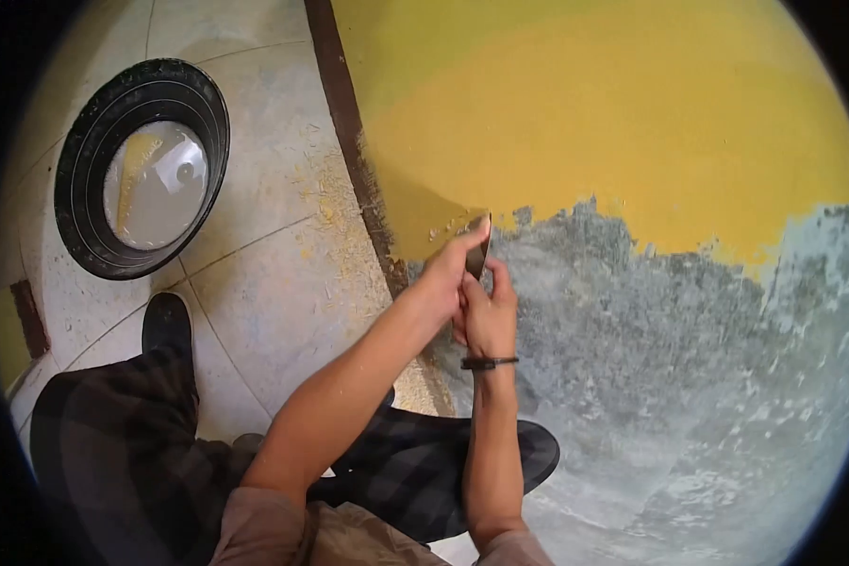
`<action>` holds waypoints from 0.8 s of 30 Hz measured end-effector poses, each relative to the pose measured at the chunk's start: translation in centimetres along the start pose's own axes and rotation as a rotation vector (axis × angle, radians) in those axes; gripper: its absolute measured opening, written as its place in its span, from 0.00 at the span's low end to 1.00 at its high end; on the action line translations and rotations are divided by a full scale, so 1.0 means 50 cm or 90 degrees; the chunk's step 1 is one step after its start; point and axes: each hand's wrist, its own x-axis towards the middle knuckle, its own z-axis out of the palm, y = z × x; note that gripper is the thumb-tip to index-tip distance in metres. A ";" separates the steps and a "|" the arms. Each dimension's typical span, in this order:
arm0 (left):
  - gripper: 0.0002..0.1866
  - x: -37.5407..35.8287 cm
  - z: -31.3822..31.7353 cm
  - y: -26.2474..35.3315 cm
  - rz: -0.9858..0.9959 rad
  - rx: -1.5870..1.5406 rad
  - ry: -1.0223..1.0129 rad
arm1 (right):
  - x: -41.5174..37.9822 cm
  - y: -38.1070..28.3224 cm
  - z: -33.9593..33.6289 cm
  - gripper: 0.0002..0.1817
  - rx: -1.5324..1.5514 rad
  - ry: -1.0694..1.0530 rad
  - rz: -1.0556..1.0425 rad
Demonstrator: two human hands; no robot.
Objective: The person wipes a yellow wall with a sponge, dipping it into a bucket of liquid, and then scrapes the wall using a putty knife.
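Both my hands are together at the wall, around a dark flat scraper [478,257] whose blade lies near the ragged edge of the yellow paint [575,113]. My left hand [450,275] is closed on it, with a finger stretched along the blade. Just to the right and below, my right hand [488,307] also grips the scraper, low down; a dark band circles that wrist. The scraper's handle is hidden by my fingers. Bare grey wall [623,340] shows below and right of the paint edge. Small paint flakes cling by the blade's tip.
A black bucket [71,203] with cloudy liquid and something yellow in it stands on the tiled floor [255,104] at the upper left. Yellow and pale flakes [335,212] lie along the wall's brown base strip [335,85]. My legs and dark shoes are below.
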 end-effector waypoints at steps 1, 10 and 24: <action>0.27 0.035 -0.004 -0.015 0.152 -0.083 -0.015 | -0.006 -0.009 0.008 0.13 0.042 -0.004 0.015; 0.25 0.061 0.011 -0.054 0.197 -0.071 0.049 | -0.037 0.028 -0.026 0.15 -0.049 0.060 -0.015; 0.28 -0.013 0.034 -0.012 0.080 -0.020 0.009 | -0.027 -0.063 -0.003 0.12 0.055 0.012 0.053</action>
